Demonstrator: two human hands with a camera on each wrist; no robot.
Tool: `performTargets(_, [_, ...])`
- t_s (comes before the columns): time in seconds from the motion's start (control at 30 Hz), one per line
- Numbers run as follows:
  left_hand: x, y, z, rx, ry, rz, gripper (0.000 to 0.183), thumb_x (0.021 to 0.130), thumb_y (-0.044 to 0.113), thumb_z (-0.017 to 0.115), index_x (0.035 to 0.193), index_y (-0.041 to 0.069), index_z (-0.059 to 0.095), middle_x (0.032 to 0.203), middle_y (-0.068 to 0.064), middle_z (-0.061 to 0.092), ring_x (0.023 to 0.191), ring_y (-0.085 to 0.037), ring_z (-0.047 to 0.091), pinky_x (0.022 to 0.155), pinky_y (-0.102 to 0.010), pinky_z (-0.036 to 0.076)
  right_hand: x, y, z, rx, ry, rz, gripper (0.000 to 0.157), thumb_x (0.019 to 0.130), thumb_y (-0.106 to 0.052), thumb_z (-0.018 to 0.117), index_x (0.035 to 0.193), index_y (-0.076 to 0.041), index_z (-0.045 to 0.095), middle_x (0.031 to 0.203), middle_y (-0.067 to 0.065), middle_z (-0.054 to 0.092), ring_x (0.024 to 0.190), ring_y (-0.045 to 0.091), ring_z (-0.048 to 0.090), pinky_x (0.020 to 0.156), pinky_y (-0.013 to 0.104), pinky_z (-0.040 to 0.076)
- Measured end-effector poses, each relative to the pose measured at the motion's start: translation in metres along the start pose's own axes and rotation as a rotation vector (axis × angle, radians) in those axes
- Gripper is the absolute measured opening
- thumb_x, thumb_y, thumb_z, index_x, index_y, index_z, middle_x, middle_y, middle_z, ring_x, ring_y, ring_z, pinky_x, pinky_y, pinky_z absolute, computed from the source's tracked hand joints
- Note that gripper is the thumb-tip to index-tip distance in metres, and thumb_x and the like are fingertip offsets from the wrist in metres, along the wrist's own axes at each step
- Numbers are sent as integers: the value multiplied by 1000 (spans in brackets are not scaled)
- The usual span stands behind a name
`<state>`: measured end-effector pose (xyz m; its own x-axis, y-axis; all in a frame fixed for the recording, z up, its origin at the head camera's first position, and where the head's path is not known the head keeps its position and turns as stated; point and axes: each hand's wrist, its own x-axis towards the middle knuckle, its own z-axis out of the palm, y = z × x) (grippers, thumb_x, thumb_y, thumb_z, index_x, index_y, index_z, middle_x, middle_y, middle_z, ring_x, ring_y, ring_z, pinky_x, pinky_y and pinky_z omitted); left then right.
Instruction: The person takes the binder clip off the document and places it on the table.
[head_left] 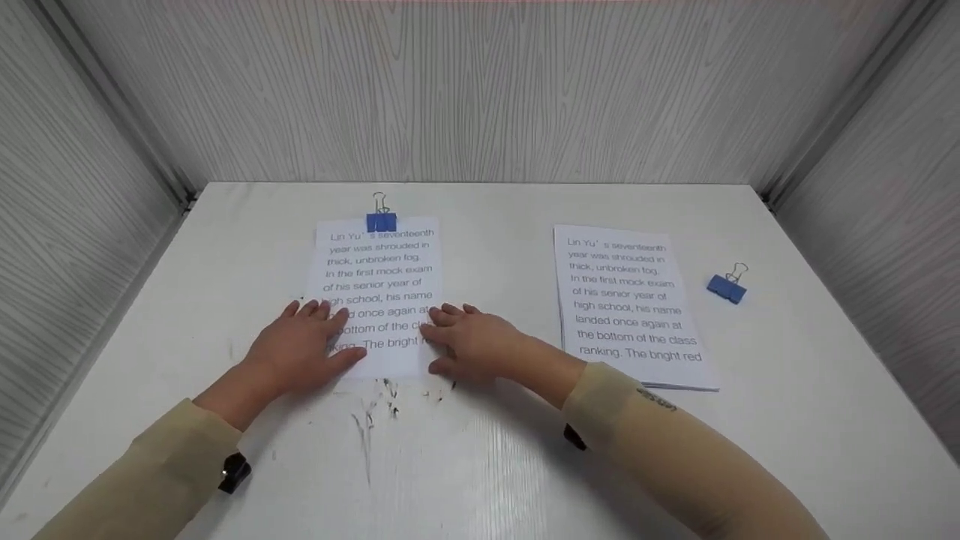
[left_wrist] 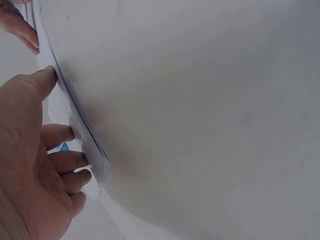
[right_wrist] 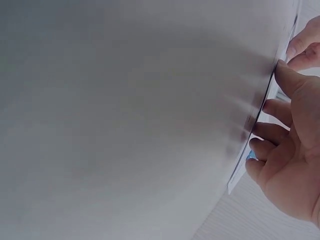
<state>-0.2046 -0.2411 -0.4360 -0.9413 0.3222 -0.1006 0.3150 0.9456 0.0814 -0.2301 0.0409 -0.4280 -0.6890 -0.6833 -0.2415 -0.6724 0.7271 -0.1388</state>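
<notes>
On a white table (head_left: 487, 240), a person steadies a clipped stack (head_left: 379, 262) between two bare hands, one at each long side. The left hand (head_left: 304, 349) comes in from the lower left, palm down, its fingers set apart and pointing forward, its thumb stretched inward across the lowest printed lines. The right hand (head_left: 476, 341) reaches in from the opposite side, its fingers slightly fanned and angled toward the paper, covering the ends of several lines, its thumb lower down near the bottom corner. Both wrist views show the fingers gently bent, tips against the sheets' edge, gripping nothing. Tan sleeves (head_left: 637, 427) cover both forearms, which slant inward from the lower corners; the right wrist passes close by the lower left corner of a second stack (head_left: 626, 300).

The clipped stack lies flat on the left half of the table, print facing up, with a blue clip (head_left: 382, 222) biting its top edge, wire handles pointing away from the person. The second stack, bearing the same visible lines, rests well apart on the right, and another clip (head_left: 727, 289) sits just beyond its right side. Dark marks (head_left: 390, 397) streak the table below the clipped stack.
</notes>
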Motion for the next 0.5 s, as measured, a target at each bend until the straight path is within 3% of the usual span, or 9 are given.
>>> performTargets(0.5, [6, 47, 5, 29, 32, 93, 78, 91, 62, 52, 144, 6, 47, 142, -25, 47, 135, -39, 40, 115, -52, 21, -53, 33, 7, 62, 36, -30, 66, 94, -47, 60, 151, -22, 39, 158, 4, 27, 146, 22, 21, 118, 40, 17])
